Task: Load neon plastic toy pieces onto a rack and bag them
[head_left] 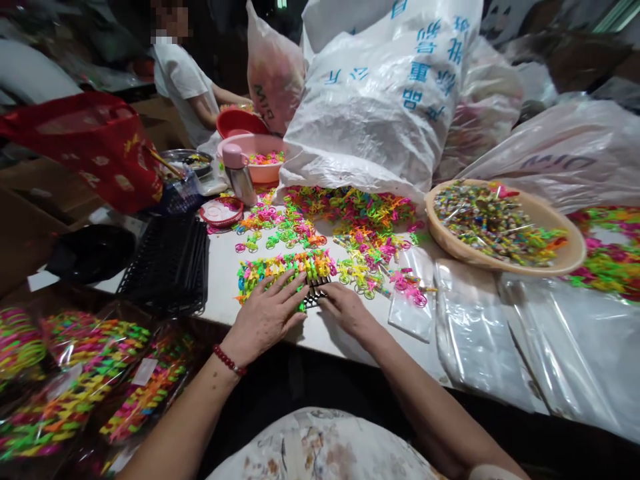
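Observation:
On the white table in front of me lies a black plastic rack point(315, 293), its holes showing at the right end. Rows of small neon plastic toys point(265, 268) fill the rest of it. My left hand point(273, 307) rests over these toys with its fingers stretched out flat; a red bead bracelet circles that wrist. At the rack's bare right end, my right hand point(350, 312) has its thumb and fingers closed on the edge. Loose toys with wheel-like rings point(367, 277) lie just beyond and to the right. My left palm hides part of the rack.
A big white sack point(370, 113) spills toys onto the table. To the right are a tan basin point(505, 260) of small wrapped pieces and clear plastic bags point(475, 327). Leftward stand stacked black racks point(167, 267), a thermos point(241, 180) and packed toys point(75, 380). Another person point(183, 80) works behind.

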Action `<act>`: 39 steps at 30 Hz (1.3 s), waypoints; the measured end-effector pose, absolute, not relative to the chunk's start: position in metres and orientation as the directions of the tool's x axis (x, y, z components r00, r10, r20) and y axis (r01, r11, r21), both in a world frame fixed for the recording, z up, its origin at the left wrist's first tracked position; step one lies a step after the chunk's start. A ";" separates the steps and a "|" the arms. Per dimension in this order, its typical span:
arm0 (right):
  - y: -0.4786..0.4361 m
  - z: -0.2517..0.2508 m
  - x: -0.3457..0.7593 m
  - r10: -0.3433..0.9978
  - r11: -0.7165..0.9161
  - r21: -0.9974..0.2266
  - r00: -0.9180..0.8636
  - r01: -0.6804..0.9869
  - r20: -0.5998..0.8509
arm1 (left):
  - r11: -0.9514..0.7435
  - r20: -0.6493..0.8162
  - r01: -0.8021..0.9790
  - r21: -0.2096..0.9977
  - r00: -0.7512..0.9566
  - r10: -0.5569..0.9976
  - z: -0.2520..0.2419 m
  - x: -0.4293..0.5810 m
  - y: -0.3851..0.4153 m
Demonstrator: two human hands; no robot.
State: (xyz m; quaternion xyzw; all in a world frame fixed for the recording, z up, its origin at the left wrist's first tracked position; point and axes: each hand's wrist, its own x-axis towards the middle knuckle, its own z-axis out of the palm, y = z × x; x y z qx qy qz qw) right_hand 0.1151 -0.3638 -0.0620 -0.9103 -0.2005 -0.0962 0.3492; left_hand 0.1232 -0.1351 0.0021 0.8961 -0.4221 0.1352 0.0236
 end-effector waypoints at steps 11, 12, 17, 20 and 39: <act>-0.449 -0.056 0.129 0.030 -0.972 -0.215 0.964 0.090 0.265 | -0.599 0.297 -0.799 -0.063 0.558 -0.775 0.001 0.122 -0.137; -0.447 -0.057 0.129 0.021 -0.972 -0.220 0.961 0.085 0.277 | -0.606 0.291 -0.793 -0.057 0.568 -0.770 0.001 0.122 -0.137; -0.417 -0.052 0.122 -0.069 -0.866 -0.492 0.950 0.094 0.304 | -0.632 0.246 -0.774 -0.040 0.606 -0.757 0.001 0.123 -0.139; -0.382 -0.052 0.115 -0.012 -0.668 -0.724 0.971 0.169 0.238 | -0.637 0.231 -0.771 -0.022 0.616 -0.753 0.002 0.124 -0.140; -0.335 -0.082 0.138 0.377 -0.627 -0.663 0.904 0.409 0.201 | -0.646 0.188 -0.764 0.006 0.635 -0.749 0.005 0.125 -0.140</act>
